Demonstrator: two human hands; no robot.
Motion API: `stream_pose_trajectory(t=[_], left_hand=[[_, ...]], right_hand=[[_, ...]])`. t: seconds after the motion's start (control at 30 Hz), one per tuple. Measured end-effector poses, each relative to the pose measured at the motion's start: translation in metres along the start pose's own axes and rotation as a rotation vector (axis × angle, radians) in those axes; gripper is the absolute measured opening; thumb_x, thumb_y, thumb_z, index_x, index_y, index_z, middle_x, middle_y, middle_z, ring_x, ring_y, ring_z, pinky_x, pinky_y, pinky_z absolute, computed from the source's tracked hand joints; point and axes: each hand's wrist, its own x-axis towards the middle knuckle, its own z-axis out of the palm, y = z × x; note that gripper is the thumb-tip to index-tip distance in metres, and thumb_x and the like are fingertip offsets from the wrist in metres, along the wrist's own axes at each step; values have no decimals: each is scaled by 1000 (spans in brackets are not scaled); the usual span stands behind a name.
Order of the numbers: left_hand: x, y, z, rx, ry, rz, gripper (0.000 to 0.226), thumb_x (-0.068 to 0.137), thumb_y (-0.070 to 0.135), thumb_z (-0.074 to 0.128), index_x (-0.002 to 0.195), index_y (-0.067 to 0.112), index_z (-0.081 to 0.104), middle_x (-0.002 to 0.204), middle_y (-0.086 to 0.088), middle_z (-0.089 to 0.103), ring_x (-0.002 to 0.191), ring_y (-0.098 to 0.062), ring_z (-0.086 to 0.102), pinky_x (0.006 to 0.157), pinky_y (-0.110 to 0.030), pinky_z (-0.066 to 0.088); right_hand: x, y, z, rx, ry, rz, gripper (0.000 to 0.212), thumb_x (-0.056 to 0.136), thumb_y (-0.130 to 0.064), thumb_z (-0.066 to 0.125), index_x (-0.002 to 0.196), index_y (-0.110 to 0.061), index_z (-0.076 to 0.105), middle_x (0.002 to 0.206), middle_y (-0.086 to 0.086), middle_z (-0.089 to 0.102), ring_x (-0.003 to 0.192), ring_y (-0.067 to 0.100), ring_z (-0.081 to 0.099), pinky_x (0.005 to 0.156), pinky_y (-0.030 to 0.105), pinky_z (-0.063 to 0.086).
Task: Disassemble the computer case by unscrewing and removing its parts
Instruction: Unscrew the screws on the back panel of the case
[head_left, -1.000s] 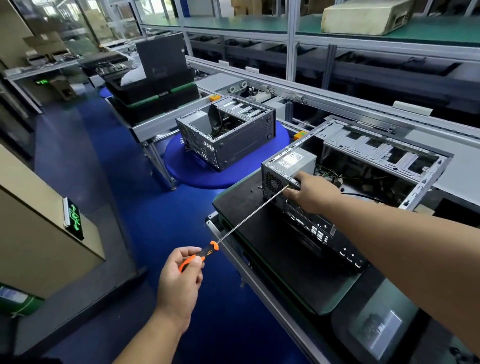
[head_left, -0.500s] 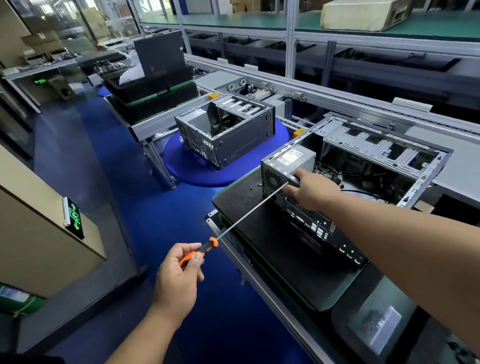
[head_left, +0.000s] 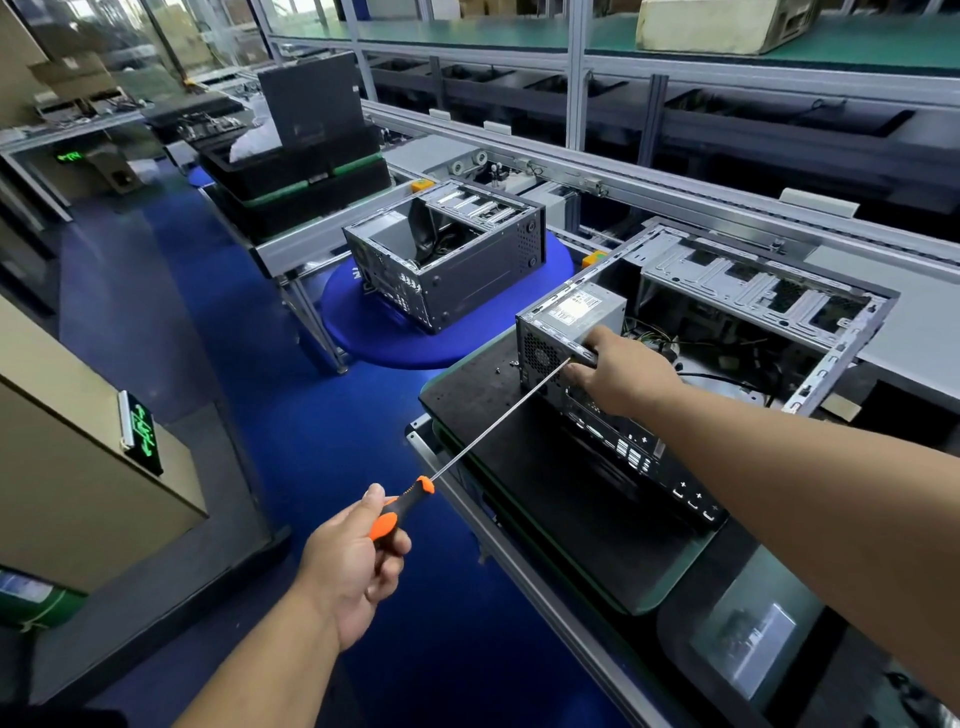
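Now the left hand (head_left: 358, 561) grips the screwdriver (head_left: 405, 506), tip at the case (head_left: 613, 415) rear; the right hand (head_left: 623, 374) pinches the shaft there.

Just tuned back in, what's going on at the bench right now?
A person is taking apart the open computer case lying on the black mat. The left hand grips a long screwdriver by its orange and black handle, with the tip at the case's rear panel beside the power supply. The right hand rests on the rear edge, fingers at the tip. A second case sits on a blue round stand behind.
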Motion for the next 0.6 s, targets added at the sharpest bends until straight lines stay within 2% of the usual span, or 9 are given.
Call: stream_pose_trajectory(t=[0.1, 0.2, 0.3, 0.4, 0.47, 0.53, 0.6], left_hand=[[-2, 1, 1, -80, -46, -50, 30, 106, 37, 60, 111, 8, 69, 77, -15, 65, 49, -17, 49, 38, -23, 29], [-2, 2, 0, -200, -54, -10, 10, 100, 8, 57, 110, 8, 59, 92, -17, 61, 61, -21, 58, 43, -26, 39], [-2, 1, -2, -269, -53, 47, 21, 101, -6, 51, 107, 13, 55, 94, -12, 56, 68, -21, 58, 49, -26, 44], [-3, -1, 0, -236, -46, 109, 14, 106, 0, 53, 103, 13, 58, 95, -10, 61, 68, -19, 62, 51, -24, 50], [-4, -1, 2, -156, -3, 145, 5, 109, 11, 55, 106, 12, 60, 96, -15, 70, 66, -18, 65, 52, -24, 50], [-5, 0, 6, -85, 52, 155, 17, 110, 27, 55, 109, 11, 62, 93, -17, 75, 61, -18, 66, 48, -24, 47], [-4, 1, 8, -36, 102, 135, 33, 110, 43, 51, 109, 12, 64, 85, -16, 76, 55, -17, 63, 43, -24, 41]], right_hand=[[0, -1, -5, 66, -34, 32, 51, 91, -65, 58, 132, -37, 48, 121, -2, 68, 88, 23, 69, 81, 39, 52], [1, 1, -8, 197, -69, 60, 49, 88, -62, 67, 127, -35, 55, 111, -3, 70, 83, 18, 69, 77, 35, 54], [5, 5, -12, 444, -110, 98, 48, 83, -38, 82, 124, -25, 63, 109, 1, 69, 83, 19, 70, 72, 31, 53], [8, 12, -16, 567, -176, 131, 52, 81, -21, 85, 130, -23, 68, 120, 0, 62, 99, 20, 62, 87, 29, 42], [9, 15, -16, 621, -198, 139, 52, 79, -15, 86, 128, -23, 70, 116, 0, 65, 96, 18, 62, 88, 28, 40], [9, 15, -16, 652, -202, 148, 51, 78, -10, 86, 125, -22, 72, 110, 2, 71, 92, 15, 65, 85, 29, 45], [9, 16, -16, 670, -203, 155, 51, 77, -7, 85, 124, -21, 73, 111, 5, 74, 96, 19, 67, 89, 32, 49]])
